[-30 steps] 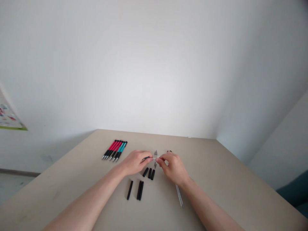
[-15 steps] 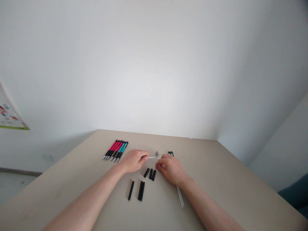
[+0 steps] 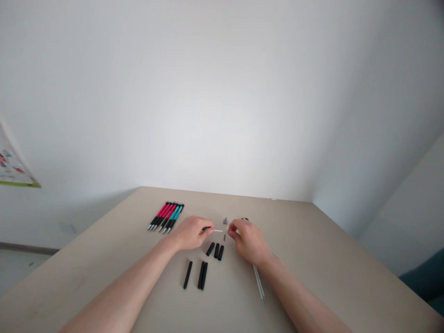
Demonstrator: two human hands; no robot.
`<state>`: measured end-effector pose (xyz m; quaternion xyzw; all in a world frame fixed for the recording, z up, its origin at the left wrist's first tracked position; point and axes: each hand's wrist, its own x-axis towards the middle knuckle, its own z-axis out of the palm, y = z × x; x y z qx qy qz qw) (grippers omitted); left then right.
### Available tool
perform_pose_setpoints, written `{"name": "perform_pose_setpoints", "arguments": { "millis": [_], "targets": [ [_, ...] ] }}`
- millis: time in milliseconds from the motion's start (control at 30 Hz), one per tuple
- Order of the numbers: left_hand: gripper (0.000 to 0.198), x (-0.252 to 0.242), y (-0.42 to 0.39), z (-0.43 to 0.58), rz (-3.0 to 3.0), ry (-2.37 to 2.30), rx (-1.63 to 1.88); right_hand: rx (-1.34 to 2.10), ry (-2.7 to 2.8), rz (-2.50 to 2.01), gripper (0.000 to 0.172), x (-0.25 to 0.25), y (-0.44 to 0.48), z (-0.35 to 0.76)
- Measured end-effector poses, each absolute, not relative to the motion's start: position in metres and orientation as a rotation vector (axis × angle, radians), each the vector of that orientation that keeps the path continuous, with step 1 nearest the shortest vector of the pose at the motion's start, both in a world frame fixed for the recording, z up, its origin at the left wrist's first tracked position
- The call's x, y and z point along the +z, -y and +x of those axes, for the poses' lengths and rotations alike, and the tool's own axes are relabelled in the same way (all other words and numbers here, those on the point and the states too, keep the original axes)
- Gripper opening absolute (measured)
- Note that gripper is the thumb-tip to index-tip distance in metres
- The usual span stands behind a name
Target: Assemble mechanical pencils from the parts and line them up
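Note:
My left hand [image 3: 194, 232] is closed around a dark pen barrel, and a thin white refill [image 3: 218, 230] sticks out of it to the right. Facing it, my right hand [image 3: 249, 238] pinches thumb and finger together close to the refill's tip; what sits in the pinch is too small to make out. Between the hands a small spring-like piece [image 3: 224, 237] lies on the table, with small silvery pen tips [image 3: 225, 221] behind it. Short black grips [image 3: 216, 250] lie in front of the hands. Dark pen parts [image 3: 244, 219] are mostly hidden behind my right hand.
A row of red and blue pens [image 3: 166, 216] lies at the left of the beige table [image 3: 312, 273]. Longer black tubes [image 3: 203, 275] lie nearer to me. White refills [image 3: 259, 286] lie beside my right forearm. A white wall [image 3: 222, 115] rises behind.
My right hand has shifted slightly right and up, and the small spring-like piece on the table is now uncovered. My left hand keeps hold of the pen barrel with little movement.

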<state>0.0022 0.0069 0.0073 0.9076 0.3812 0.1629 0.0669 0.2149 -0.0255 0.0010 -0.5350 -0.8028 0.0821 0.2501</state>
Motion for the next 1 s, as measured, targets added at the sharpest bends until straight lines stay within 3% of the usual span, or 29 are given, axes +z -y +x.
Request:
{"name": "perform_pose_setpoints", "arguments": {
  "millis": [1000],
  "targets": [
    [0.023,0.011,-0.002,0.008,2.746,-1.152,0.568,0.206,1.972,-1.232,0.007,0.007,0.035,0.204]
  ]
}}
